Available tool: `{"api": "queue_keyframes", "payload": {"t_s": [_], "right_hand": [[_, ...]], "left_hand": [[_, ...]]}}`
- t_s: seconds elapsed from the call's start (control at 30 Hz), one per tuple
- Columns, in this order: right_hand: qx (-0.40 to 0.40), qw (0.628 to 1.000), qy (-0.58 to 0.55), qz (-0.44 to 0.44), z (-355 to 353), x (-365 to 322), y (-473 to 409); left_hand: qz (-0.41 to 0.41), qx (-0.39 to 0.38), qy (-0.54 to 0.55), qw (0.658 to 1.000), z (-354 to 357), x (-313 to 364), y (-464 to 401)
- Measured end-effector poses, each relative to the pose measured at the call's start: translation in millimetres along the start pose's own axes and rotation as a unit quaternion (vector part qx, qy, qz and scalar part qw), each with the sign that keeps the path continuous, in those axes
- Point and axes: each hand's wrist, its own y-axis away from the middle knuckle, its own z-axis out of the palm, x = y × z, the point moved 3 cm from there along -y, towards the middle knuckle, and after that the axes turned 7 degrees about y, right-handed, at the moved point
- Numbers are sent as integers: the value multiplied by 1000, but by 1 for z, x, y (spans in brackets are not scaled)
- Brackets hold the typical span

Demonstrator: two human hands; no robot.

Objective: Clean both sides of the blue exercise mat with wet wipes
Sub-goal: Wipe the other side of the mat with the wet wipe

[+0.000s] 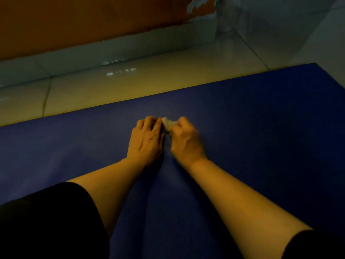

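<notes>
No legible text, label, brand, number or sign in the head view. Frame is dim and motion-blurred. Pale marks on the floor tiles (pixel 121 71) near the wall are probably light reflections, not print. The blue mat (pixel 261 118) surface shows no readable marking.

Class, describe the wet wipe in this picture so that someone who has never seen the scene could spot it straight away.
Find the blue exercise mat spread over the pale tiled floor. Near its middle, two bare hands meet. The wet wipe is the small, crumpled whitish scrap between them, pinched by the right hand beside the fingers of the left hand. It is the only pale thing on the dark mat.
</notes>
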Motion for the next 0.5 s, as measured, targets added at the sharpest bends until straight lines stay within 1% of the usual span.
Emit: {"api": "queue_keyframes", "payload": {"t_s": [0.03,0.07,0.1,0.13,0.17,0.23,0.27,0.3,0.33,0.4,0.43,0.47,0.5], "right_hand": [[-24,999,-11,-41,6,-10,2],[-38,997,-14,-60,7,-11,-2],[-37,998,-3,-57,6,-3,-10],[-26,999,21,-32,1,9,-19],[-13,999,46,14,-4,25,-29],[24,987,81,136,-11,54,-43],[42,982,79,164,-11,54,-46],[50,985,65,154,-9,42,-47],[47,992,42,113,-2,24,-45],[22,1000,9,4,15,-7,-38],[3,1000,2,-27,20,-11,-36],[-15,999,-1,-34,24,-7,-42],[-16,1000,6,-21,22,5,-50]], "left_hand": [[-2,9,8,1000,0,0,-2],[-7,18,15,1000,0,0,-4],[-15,30,24,999,0,0,-6],[-24,48,34,998,-2,-1,-9],[-35,65,44,996,-2,-3,-14],[-55,78,71,993,-1,-2,-23],[-67,79,87,991,0,-1,-29],[-83,81,100,988,1,0,-35],[-102,86,107,985,1,0,-40],[-131,95,97,982,0,-5,-51],[-142,97,93,981,-1,-9,-54],[-151,97,95,979,1,-14,-58],[-158,98,105,977,2,-16,-59]]}}
